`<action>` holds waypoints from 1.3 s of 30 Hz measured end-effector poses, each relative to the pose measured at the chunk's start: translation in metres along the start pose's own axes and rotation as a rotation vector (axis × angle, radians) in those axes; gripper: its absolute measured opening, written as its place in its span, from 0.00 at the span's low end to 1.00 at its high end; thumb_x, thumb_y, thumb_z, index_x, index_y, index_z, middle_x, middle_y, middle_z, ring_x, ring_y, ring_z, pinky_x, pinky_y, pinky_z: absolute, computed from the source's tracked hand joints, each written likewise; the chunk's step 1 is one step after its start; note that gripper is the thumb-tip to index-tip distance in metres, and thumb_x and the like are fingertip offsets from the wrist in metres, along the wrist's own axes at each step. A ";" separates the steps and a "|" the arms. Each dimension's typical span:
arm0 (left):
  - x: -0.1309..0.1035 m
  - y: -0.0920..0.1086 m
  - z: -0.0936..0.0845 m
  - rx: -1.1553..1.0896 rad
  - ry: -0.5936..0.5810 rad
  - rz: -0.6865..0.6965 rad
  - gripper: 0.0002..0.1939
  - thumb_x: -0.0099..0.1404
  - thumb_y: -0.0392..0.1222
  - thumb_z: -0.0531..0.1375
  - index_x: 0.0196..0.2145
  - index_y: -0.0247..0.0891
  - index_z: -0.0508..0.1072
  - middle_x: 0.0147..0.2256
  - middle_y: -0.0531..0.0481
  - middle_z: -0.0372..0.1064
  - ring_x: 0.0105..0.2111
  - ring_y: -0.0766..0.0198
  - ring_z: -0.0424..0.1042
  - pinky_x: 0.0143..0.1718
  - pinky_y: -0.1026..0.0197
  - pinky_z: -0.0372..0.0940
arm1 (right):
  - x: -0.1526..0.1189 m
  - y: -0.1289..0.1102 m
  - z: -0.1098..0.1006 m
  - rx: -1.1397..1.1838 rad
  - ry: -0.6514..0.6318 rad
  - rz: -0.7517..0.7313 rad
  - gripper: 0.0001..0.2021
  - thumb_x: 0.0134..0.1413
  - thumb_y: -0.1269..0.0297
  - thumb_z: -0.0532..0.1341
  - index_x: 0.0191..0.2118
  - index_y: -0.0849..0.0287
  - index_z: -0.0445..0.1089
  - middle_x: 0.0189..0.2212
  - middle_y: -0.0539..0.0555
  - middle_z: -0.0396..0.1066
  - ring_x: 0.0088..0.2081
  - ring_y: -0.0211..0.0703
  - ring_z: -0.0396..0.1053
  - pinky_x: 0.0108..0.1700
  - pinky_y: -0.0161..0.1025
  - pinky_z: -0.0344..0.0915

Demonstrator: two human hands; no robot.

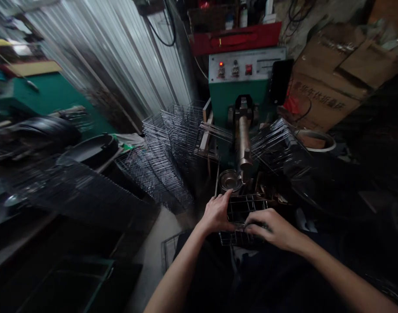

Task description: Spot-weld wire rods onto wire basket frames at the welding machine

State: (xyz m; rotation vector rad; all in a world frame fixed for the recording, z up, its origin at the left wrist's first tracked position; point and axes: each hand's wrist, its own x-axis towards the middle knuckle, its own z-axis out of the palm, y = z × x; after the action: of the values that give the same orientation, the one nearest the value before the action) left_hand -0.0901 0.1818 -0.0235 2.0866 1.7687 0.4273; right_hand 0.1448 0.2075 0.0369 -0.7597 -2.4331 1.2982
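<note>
Low in front of a green machine (223, 98), a small wire grid frame (247, 202) lies between my hands. My left hand (217, 211) is at its left side, thumb and fingers around the edge wires. On the right, my right hand (267, 226) has its fingers bent together over the middle of the grid; what they pinch there is too dark and blurred to make out. The machine's metal arm (243, 139) points down toward the grid, with a round metal dish (229, 179) beside its tip.
Stacked wire grids (166, 152) stand left of the machine, and more wire pieces (273, 141) lie at its right. A cardboard box (323, 100) leans at the back right. A black round pan (91, 150) sits at the left, near a corrugated metal wall (121, 52).
</note>
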 end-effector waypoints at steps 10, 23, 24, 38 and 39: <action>0.023 0.032 -0.014 0.073 0.137 0.037 0.66 0.37 0.48 0.74 0.68 0.39 0.44 0.59 0.38 0.64 0.61 0.42 0.61 0.64 0.43 0.51 | 0.003 0.053 0.021 -0.851 0.250 -0.251 0.17 0.60 0.79 0.60 0.54 0.64 0.71 0.44 0.58 0.76 0.47 0.53 0.68 0.46 0.46 0.66; 0.043 0.034 -0.031 0.094 0.139 0.018 0.54 0.36 0.48 0.74 0.59 0.39 0.55 0.51 0.41 0.70 0.57 0.44 0.66 0.63 0.44 0.53 | 0.016 0.070 0.010 -0.789 0.345 -0.268 0.15 0.64 0.76 0.57 0.54 0.60 0.71 0.49 0.56 0.76 0.47 0.52 0.69 0.47 0.47 0.62; 0.044 0.034 -0.033 0.099 0.141 0.012 0.53 0.36 0.48 0.74 0.57 0.40 0.56 0.50 0.42 0.70 0.56 0.45 0.67 0.62 0.44 0.54 | 0.018 0.068 0.009 -0.793 0.332 -0.254 0.16 0.64 0.77 0.57 0.54 0.60 0.71 0.48 0.55 0.76 0.47 0.52 0.69 0.47 0.47 0.61; 0.083 0.020 -0.047 0.162 0.148 -0.032 0.49 0.39 0.56 0.72 0.54 0.41 0.56 0.44 0.44 0.73 0.47 0.44 0.73 0.50 0.48 0.64 | 0.052 0.081 -0.010 -0.912 0.565 -0.095 0.05 0.63 0.64 0.63 0.38 0.60 0.72 0.38 0.58 0.69 0.41 0.52 0.64 0.42 0.42 0.57; 0.086 0.019 -0.049 0.167 0.143 -0.025 0.49 0.39 0.57 0.71 0.55 0.41 0.55 0.44 0.44 0.73 0.47 0.44 0.74 0.49 0.49 0.64 | 0.054 0.082 -0.012 -0.909 0.567 -0.098 0.05 0.64 0.64 0.63 0.37 0.60 0.72 0.37 0.58 0.70 0.41 0.51 0.64 0.42 0.42 0.57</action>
State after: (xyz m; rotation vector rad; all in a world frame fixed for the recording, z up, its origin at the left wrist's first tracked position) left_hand -0.0818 0.2679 0.0275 2.1917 1.9717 0.4460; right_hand 0.1320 0.2840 -0.0248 -1.0006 -2.4232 -0.1529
